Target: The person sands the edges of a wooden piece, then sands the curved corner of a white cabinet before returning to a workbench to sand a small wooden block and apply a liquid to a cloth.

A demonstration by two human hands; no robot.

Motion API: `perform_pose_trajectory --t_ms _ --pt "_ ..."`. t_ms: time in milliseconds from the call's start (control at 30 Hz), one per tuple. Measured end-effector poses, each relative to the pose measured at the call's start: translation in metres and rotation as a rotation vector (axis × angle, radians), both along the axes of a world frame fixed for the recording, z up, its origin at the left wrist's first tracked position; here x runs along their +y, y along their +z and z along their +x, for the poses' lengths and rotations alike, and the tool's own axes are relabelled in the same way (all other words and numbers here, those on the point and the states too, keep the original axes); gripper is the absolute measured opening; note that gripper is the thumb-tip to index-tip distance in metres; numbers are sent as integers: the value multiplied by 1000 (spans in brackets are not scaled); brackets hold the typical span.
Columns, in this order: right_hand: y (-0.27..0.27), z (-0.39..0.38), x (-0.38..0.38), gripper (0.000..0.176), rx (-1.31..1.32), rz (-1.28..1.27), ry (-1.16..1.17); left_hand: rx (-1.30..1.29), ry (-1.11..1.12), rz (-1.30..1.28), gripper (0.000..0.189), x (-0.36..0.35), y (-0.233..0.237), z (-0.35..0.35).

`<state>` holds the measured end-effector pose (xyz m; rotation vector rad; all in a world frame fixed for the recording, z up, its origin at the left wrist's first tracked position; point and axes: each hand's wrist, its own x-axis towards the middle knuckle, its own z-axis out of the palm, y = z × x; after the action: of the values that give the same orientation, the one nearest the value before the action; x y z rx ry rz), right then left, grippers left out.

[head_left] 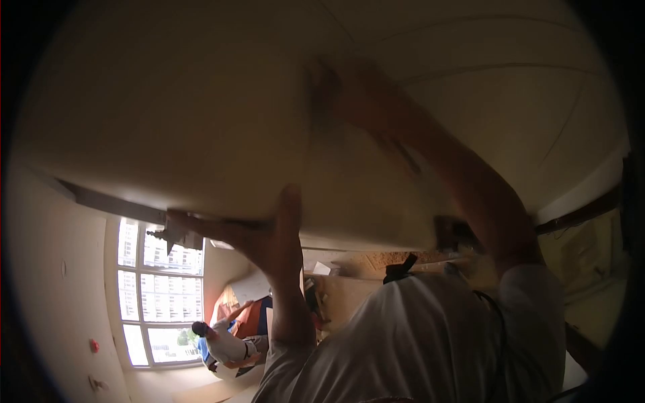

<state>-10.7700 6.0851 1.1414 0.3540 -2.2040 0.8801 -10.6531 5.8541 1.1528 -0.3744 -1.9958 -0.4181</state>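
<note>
A large pale board (201, 134) fills the upper part of the view, its front edge running across the middle. My left hand (269, 235) is at that edge, thumb spread away from the fingers; the thumb overlaps the board's face and the fingers stretch left along the edge. Over the board's surface, my right hand (356, 94) is closed and smeared by motion. A dark patch shows at its fingertips, and I cannot tell what it holds. A thin, dark stick-like thing (408, 160) shows beside the right wrist. Faint curved lines (510, 66) cross the board at the upper right.
A bright gridded window (161, 289) is at the lower left. Near it, a person (228, 346) in a light shirt bends over orange and blue items (248, 319). A brownish surface (349, 289) lies below the board. Dark fittings (457, 232) sit by its edge.
</note>
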Motion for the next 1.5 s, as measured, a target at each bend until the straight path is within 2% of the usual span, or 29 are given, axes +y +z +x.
perform_pose_trajectory --t_ms 33,67,100,133,200,233,267,300,333,400,467,533,600,733,800,833,900,1033,1100,1300,1433,1500 --pt "0 12 18 40 -8 0 5 -57 -73 208 142 28 -4 0" --pt "15 32 30 42 -153 -42 40 -108 -153 421 146 42 0 4" --pt "24 46 33 43 -295 -77 72 -107 -156 432 146 46 2 6" --pt "20 57 27 43 -292 -56 71 -120 -228 449 145 48 3 7" --pt "-3 86 4 47 -77 -380 205 -137 -287 467 145 43 4 13" --pt "-6 101 -1 47 -79 -368 206 -152 -271 406 144 40 6 15" --pt "-8 115 -7 48 33 -354 168 -168 -258 344 143 37 6 15" --pt "-9 124 -11 50 141 -341 133 -172 -257 355 143 38 5 15" --pt "-1 123 -10 50 130 -339 136 -177 -330 421 142 39 4 14" --pt "27 111 4 49 -380 -449 218 -166 -425 498 140 37 5 10" --pt "26 112 2 50 -351 -442 215 -131 -363 362 140 28 0 9" --pt "19 110 2 51 -309 -439 200 -139 -375 373 140 26 1 13" --pt "-3 103 12 59 -285 -554 312 -152 -396 385 140 25 -2 10" --pt "-31 46 43 66 -265 -516 209 -175 -281 307 142 21 -5 5" --pt "-47 11 59 69 -49 -122 415 -203 -258 300 144 21 -4 4" --pt "-40 12 58 69 -52 -118 418 -206 -286 320 145 21 -4 4" --pt "-22 17 51 76 -253 -136 323 -212 -307 344 145 19 -7 1" --pt "-32 26 49 79 -251 -239 311 -154 -310 302 139 28 -12 1" --pt "-29 33 50 77 -326 -297 377 -138 -296 271 139 28 -12 2" --pt "-55 40 42 76 -313 -378 400 -147 -278 240 139 24 -12 3" --pt "-51 89 28 77 -324 -324 402 -146 -295 245 139 26 -9 0" --pt "-48 119 7 75 -198 -526 552 -150 -316 222 139 22 -11 4"
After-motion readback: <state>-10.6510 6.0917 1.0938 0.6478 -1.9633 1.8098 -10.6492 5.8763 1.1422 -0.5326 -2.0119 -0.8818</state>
